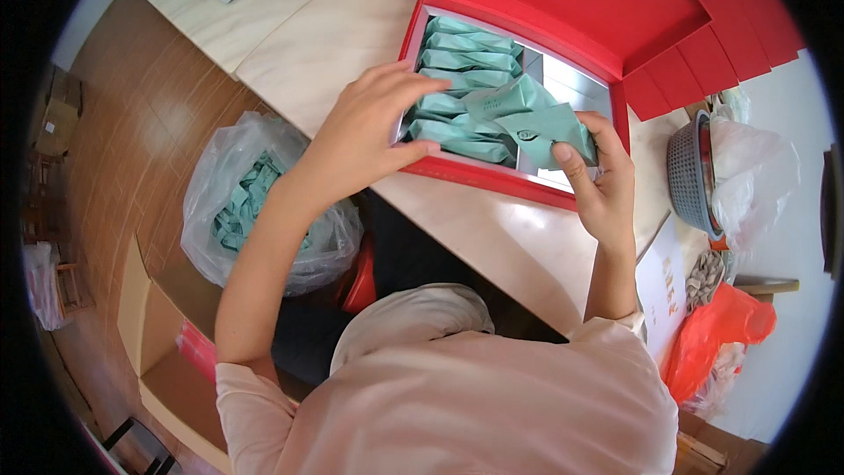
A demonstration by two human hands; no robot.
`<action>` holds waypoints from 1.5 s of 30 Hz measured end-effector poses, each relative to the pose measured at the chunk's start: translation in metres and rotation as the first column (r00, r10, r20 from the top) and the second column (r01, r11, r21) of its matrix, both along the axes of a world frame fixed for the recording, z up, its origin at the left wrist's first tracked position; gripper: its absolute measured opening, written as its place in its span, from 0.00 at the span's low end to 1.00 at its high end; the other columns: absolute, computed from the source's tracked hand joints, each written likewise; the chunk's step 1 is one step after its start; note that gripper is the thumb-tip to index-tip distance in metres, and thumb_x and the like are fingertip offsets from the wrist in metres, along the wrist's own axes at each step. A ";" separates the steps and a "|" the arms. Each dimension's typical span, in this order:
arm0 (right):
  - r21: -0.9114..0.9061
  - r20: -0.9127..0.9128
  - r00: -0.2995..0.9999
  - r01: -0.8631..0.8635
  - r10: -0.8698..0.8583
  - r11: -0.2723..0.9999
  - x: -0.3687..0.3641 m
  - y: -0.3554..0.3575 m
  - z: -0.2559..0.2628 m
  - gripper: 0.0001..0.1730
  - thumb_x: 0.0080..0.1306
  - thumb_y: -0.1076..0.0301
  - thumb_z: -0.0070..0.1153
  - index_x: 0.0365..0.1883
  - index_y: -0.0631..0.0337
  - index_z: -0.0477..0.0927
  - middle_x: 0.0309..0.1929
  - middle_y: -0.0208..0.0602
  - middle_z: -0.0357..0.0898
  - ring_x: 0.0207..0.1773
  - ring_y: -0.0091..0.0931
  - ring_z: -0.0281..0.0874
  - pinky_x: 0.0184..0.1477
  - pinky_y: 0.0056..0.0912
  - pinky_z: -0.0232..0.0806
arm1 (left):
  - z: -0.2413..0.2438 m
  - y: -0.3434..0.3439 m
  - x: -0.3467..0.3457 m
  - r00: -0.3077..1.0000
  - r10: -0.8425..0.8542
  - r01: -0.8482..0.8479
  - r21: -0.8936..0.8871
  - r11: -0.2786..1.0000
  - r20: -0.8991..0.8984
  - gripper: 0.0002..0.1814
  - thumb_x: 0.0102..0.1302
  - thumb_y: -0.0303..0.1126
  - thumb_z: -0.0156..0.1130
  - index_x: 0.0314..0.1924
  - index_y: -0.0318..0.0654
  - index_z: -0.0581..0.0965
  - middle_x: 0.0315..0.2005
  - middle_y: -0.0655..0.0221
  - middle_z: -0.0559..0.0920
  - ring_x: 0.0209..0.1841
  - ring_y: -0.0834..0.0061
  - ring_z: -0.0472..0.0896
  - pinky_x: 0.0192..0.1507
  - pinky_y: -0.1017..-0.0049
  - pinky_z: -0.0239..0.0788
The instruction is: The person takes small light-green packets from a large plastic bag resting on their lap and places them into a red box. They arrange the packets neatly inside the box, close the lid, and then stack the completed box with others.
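A red gift box (514, 183) lies open on the marble-patterned table. Its left compartment holds a column of small green packets (469, 61), while part of the pale compartment at right shows bare. Between thumb and fingers my right hand (603, 178) grips a green packet (547, 133) over the divider; another green packet (511, 97) lies against it, and whether I hold that one too is unclear. My left hand (379, 125) reaches over the box's left edge, thumb and fingers apart, near the packets, holding nothing visible.
A clear plastic bag (211, 211) of green packets stands left, below the table. Near it is an open cardboard box (155, 343). Red box lids or boxes (705, 59) rise behind. At right are a grey plastic basket (686, 175), a white printed bag (663, 290) and a red plastic bag (712, 336).
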State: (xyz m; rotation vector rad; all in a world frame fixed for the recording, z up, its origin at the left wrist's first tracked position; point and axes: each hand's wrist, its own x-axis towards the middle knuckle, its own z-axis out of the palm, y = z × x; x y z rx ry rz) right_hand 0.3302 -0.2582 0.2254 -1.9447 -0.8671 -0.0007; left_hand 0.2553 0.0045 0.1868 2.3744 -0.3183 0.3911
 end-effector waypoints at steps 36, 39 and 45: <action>-0.472 0.214 0.890 -0.266 0.402 0.840 0.020 0.020 -0.016 0.05 0.58 0.71 0.60 0.31 0.63 0.80 0.31 0.36 0.72 0.31 0.35 0.74 0.34 0.36 0.69 | -0.002 -0.004 -0.007 0.976 -0.208 0.218 0.191 0.957 -0.072 0.14 0.63 0.34 0.59 0.47 0.41 0.80 0.46 0.68 0.81 0.54 0.68 0.76 0.60 0.64 0.62; -0.499 0.146 0.908 -0.276 0.394 0.821 0.033 0.018 0.000 0.04 0.58 0.76 0.60 0.31 0.67 0.81 0.30 0.39 0.76 0.31 0.35 0.75 0.34 0.34 0.69 | 0.006 0.000 -0.003 0.988 -0.152 0.154 0.201 0.967 -0.024 0.11 0.61 0.32 0.61 0.44 0.41 0.80 0.39 0.68 0.82 0.46 0.67 0.77 0.51 0.66 0.65; -0.377 0.309 0.909 -0.154 0.281 0.913 0.048 0.028 -0.013 0.04 0.57 0.78 0.59 0.32 0.65 0.78 0.27 0.39 0.74 0.31 0.36 0.74 0.32 0.35 0.68 | 0.009 0.006 0.006 0.999 0.037 -0.037 0.178 0.983 0.004 0.07 0.53 0.28 0.65 0.33 0.40 0.77 0.27 0.68 0.78 0.32 0.67 0.74 0.39 0.69 0.64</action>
